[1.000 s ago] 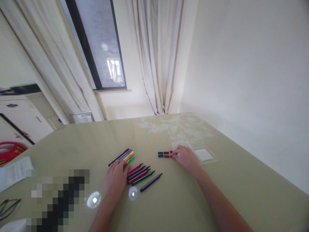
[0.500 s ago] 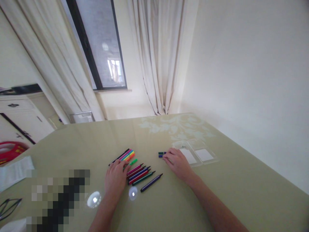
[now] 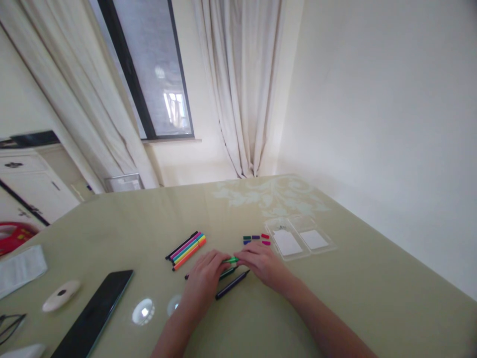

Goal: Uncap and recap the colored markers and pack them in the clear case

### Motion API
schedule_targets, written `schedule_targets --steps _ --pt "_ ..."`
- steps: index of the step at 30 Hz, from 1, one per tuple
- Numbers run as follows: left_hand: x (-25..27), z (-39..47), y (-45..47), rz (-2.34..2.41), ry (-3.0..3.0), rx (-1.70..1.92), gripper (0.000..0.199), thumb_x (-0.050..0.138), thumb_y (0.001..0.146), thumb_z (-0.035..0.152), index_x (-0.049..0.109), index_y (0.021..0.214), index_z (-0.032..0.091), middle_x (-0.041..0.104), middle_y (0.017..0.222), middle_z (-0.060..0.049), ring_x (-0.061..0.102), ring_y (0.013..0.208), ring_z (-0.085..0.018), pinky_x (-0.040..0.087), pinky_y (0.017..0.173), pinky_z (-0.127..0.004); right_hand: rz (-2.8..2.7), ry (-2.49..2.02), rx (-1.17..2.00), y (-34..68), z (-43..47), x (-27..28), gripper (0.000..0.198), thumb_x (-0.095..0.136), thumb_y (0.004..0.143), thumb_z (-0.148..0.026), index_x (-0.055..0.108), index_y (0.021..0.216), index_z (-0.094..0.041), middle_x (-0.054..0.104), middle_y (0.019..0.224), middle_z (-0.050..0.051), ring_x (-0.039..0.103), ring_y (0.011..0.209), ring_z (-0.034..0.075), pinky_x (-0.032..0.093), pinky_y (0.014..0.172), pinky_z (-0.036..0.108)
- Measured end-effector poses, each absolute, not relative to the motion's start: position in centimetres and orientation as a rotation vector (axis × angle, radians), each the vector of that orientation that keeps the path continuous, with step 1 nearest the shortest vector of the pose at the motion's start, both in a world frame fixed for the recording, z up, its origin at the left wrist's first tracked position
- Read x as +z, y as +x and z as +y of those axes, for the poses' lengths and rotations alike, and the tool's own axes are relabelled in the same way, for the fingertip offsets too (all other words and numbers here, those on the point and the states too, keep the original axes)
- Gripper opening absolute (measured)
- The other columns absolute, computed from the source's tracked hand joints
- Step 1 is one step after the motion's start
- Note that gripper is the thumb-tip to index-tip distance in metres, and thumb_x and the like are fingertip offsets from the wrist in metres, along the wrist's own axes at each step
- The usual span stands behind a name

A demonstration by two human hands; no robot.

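Between my two hands lies a bright green marker (image 3: 231, 260). My left hand (image 3: 204, 279) is closed round its left part, and my right hand (image 3: 264, 264) pinches its right end. Under and beside my left hand, uncapped markers lie on the table, mostly covered by the hand. A dark green marker (image 3: 228, 273) and a dark purple marker (image 3: 231, 285) show past it. Just beyond my right hand are several loose caps, among them a red cap (image 3: 265, 235), a pink cap (image 3: 266, 243) and a purple cap (image 3: 255, 237).
A row of capped markers (image 3: 189, 250) lies left of centre. An open clear plastic case (image 3: 288, 257) with white cards is at the right. On the left are a black phone-like slab (image 3: 99, 311), a white oval object (image 3: 61, 296), a folded white cloth (image 3: 22, 271) and glasses (image 3: 11, 328).
My left hand has moved right with the green marker, over the uncapped markers. My right hand has come down and left from the caps to the marker's end, uncovering red, pink and purple caps.
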State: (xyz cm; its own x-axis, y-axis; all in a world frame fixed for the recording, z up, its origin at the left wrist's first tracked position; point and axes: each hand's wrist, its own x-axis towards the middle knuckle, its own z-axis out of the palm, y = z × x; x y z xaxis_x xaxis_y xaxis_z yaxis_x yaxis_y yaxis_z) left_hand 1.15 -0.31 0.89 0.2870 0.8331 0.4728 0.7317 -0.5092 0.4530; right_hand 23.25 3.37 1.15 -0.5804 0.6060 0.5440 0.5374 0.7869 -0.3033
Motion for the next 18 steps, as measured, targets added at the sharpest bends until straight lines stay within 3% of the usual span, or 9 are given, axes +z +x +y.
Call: schedule_targets --steps 18 --pt "1.85 0.16 0.64 1.411 2.065 0.891 0.024 0.051 0.099 0.037 0.072 0.101 0.025 0.075 0.099 -0.002 0.067 0.094 -0.022 0.05 0.086 -0.034 -2.329 -0.776 0.041 23.18 3.67 1.28 0.019 0.061 0.101 -0.032 0.076 0.11 -0.023 0.075 0.089 0.005 0.065 0.086 0.017 0.049 0.082 0.028"
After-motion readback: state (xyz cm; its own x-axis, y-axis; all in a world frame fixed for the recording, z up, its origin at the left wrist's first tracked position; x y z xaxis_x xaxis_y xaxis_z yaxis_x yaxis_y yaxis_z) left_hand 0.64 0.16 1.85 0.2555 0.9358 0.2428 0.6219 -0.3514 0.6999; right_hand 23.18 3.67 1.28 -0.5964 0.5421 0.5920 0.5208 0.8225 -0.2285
